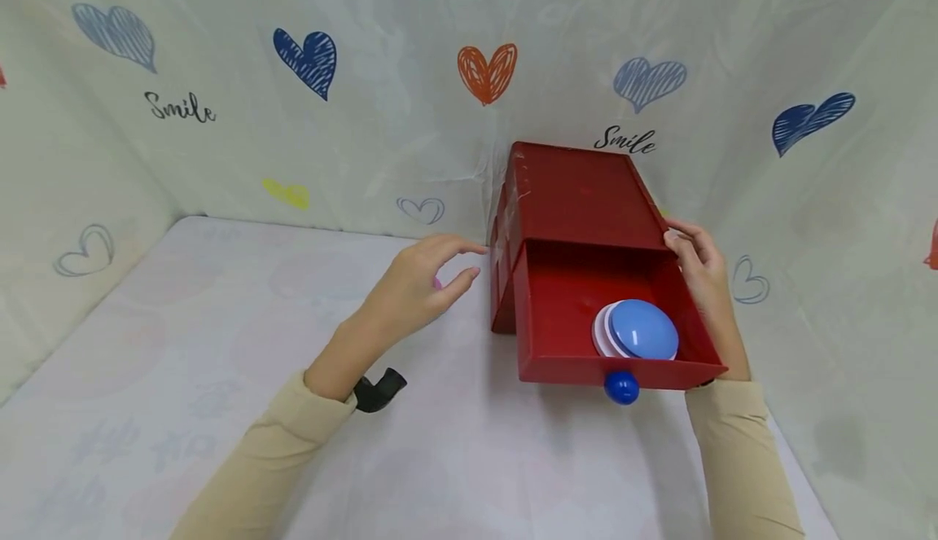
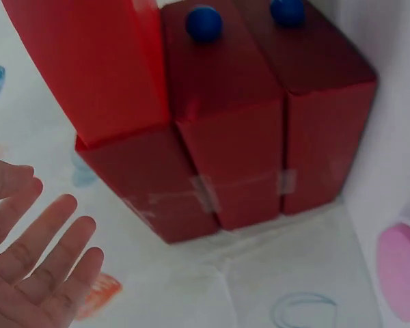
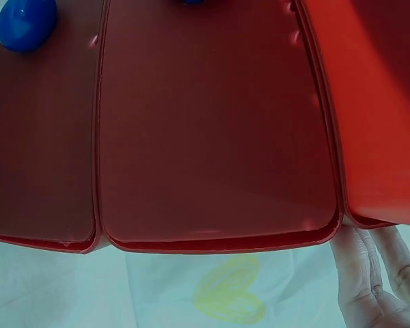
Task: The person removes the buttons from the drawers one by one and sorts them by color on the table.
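Note:
A red cabinet of stacked drawers [image 1: 579,198] stands against the back curtain, its top drawer [image 1: 560,373] pulled out. Inside that drawer lies a round push button [image 1: 643,330] with a blue dome and white base. A blue ball knob [image 1: 621,388] sits on the drawer front. My left hand [image 1: 410,283] hovers just left of the cabinet, holding nothing, its thumb and fingers apart. On the cabinet's right side, my right hand [image 1: 699,267] touches the upper edge beside the opened drawer; the right wrist view shows its fingers [image 3: 355,273] extended along the side, partly hidden.
Behind my left hand is a pink round thing [image 2: 400,272] with a white part, mostly hidden in the head view. Lower drawers with blue knobs [image 2: 204,24] are closed. The white table [image 1: 220,344] meets a curtain [image 1: 396,76] printed with hearts.

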`<state>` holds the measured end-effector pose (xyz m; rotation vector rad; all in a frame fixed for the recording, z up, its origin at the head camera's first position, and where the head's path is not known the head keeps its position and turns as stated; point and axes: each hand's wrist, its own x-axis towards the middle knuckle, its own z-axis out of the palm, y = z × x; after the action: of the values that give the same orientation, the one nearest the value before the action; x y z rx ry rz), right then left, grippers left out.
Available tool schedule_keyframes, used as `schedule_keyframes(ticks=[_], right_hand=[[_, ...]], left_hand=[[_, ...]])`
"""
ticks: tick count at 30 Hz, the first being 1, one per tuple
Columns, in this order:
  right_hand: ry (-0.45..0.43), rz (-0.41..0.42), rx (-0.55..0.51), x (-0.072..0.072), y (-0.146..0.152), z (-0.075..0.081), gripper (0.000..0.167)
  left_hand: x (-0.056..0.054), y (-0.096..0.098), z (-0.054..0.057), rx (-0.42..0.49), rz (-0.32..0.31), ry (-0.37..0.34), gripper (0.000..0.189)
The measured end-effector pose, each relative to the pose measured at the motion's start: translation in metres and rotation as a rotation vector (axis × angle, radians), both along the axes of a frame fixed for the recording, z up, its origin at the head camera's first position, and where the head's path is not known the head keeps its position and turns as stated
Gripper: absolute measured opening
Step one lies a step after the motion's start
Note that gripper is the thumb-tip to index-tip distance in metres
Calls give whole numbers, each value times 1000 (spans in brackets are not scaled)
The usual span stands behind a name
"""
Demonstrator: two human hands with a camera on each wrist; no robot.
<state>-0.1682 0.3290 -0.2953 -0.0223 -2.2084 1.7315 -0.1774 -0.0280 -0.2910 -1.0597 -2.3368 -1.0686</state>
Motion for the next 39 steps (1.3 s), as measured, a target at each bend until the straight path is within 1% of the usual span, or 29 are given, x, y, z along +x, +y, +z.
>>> schedule_keyframes(ticks=[5, 9, 13, 20, 24, 31, 34, 37, 39], right_hand=[[6, 3, -14, 0, 0, 1, 35], [12, -1, -22, -1, 0, 1, 33], [10, -7, -14, -2, 1, 0, 33], [4, -6, -4, -2, 0, 1, 36], [11, -9, -13, -2, 0, 1, 35], [14, -5, -18, -2, -1, 2, 32], [10, -2, -17, -1, -1, 2, 34], [2, -12, 30, -1, -2, 2, 36], [-5, -16, 42, 0, -2, 2, 37]], left_hand=[[11, 17, 14, 11, -94, 45, 27], [17, 33, 22, -13, -145, 45, 30], [21, 46, 27, -55, -158, 15, 32], [24, 65, 34, -90, -223, -50, 36], [25, 78, 37, -146, -246, -89, 40], [24, 97, 40, -208, -296, -150, 48], [24, 104, 41, -250, -297, -180, 51], [24, 111, 41, -287, -288, -209, 56], [24, 114, 41, -299, -287, -225, 58]])
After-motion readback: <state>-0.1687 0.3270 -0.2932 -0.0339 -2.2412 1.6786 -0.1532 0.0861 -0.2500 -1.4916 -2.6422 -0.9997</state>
